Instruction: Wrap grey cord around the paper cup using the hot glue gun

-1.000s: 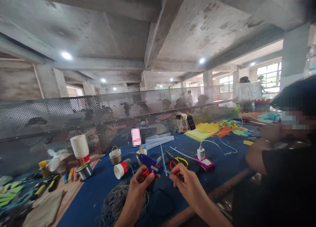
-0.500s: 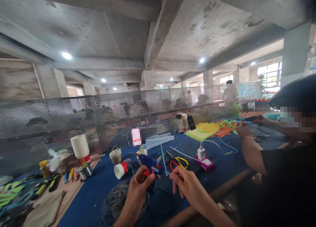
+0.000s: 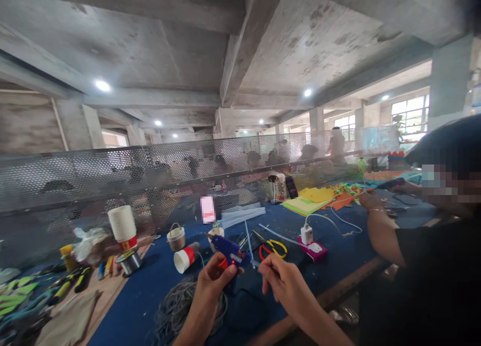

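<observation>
My left hand (image 3: 214, 283) is wrapped round the handle of a blue glue gun (image 3: 230, 249), whose nozzle points up to the left and whose red light glows. Behind the gun, a translucent glue stick (image 3: 256, 263) sticks out of its rear end. My right hand (image 3: 281, 278) is closed in a pinch on that stick's free end. Just past the right hand lie scissors (image 3: 277, 247) with red and yellow handles. A bundle of grey cord (image 3: 175, 308) rests on the blue table beside my left wrist.
Left of the gun lies a tipped paper cup (image 3: 183, 261), near a small bucket-like cup (image 3: 176, 238). A cup stack (image 3: 122, 223) and a wire spool (image 3: 130, 262) stand farther left. At right are a purple power strip (image 3: 313, 249) and a co-worker's arm (image 3: 383, 235). A perforated screen (image 3: 169, 173) runs behind.
Both hands and the glue gun stay almost exactly where they were. The co-worker at right has shifted slightly, and a distant figure behind the screen has moved left.
</observation>
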A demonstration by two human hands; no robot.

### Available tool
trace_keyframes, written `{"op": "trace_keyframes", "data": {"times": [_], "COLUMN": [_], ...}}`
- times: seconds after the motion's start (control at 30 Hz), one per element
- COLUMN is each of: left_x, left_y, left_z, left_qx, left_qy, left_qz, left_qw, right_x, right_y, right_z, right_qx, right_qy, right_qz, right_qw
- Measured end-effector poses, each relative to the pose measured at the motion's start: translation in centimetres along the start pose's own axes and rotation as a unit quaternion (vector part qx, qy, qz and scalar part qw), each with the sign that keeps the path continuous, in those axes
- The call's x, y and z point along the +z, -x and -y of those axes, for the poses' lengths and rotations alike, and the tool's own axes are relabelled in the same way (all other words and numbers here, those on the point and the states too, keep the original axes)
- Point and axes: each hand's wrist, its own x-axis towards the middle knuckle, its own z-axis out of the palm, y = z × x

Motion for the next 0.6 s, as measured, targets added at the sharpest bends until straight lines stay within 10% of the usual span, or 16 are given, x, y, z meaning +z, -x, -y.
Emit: {"op": "trace_keyframes", "data": {"times": [0.6], "left_x": [0.39], "left_y": [0.16], "left_z": [-0.04], "left_qx": [-0.032], "left_qy": [0.009], "left_qz": [-0.003], "left_qw": [0.999], "right_x": [0.16], "right_y": [0.26], "right_z": [-0.34], "right_qx": [0.005], "right_qy": [0.013], "right_qz": [-0.021], "right_qw": [1.000]}}
